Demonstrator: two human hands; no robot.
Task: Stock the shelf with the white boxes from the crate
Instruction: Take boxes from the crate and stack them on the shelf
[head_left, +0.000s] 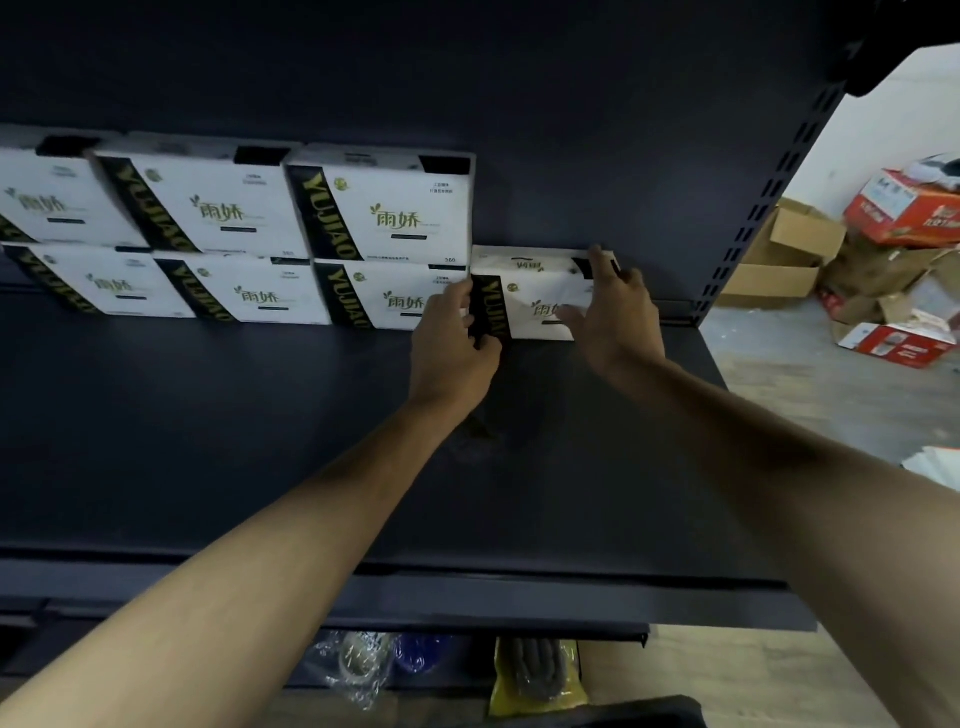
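Squaring the white tissue box (524, 291) between our hands on the shelf (519, 467), we pinch its black end with the left hand (452, 343) and press the right hand (618, 306) flat, aligning it with the stacked boxes (384, 218) just left of our left hand.

Bare shelf (260, 441) before stacked boxes (384, 218)
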